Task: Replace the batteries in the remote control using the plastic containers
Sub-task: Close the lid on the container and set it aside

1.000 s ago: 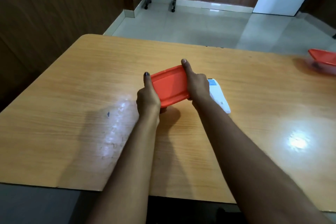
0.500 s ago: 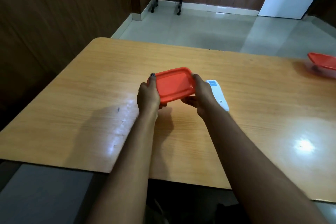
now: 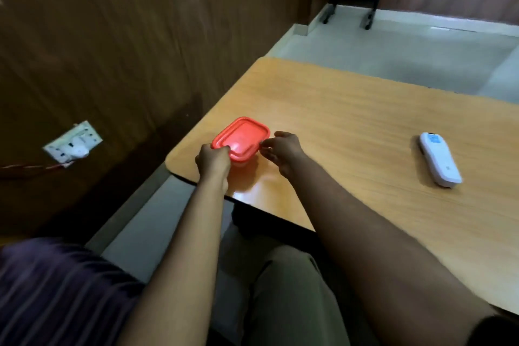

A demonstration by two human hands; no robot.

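A small plastic container with a red lid (image 3: 242,137) rests near the front left corner of the wooden table (image 3: 351,126). My left hand (image 3: 213,161) grips the container's near left corner, fingers curled over the lid's edge. Just to the right of the container is my right hand (image 3: 282,150), fingers apart, with its fingertips at the lid's right edge. The white remote control (image 3: 438,159) lies flat on the table far to the right, away from both hands. What the container holds is hidden by the lid.
The table's left and front edges run close to the container. A wall socket (image 3: 71,143) with a plug and red cord sits on the dark wooden wall to the left. Chair legs (image 3: 368,19) stand on the tiled floor beyond the table.
The container has gone from the table's middle beside the remote to the front left corner. The view swung left. My right hand has loosened from the lid.
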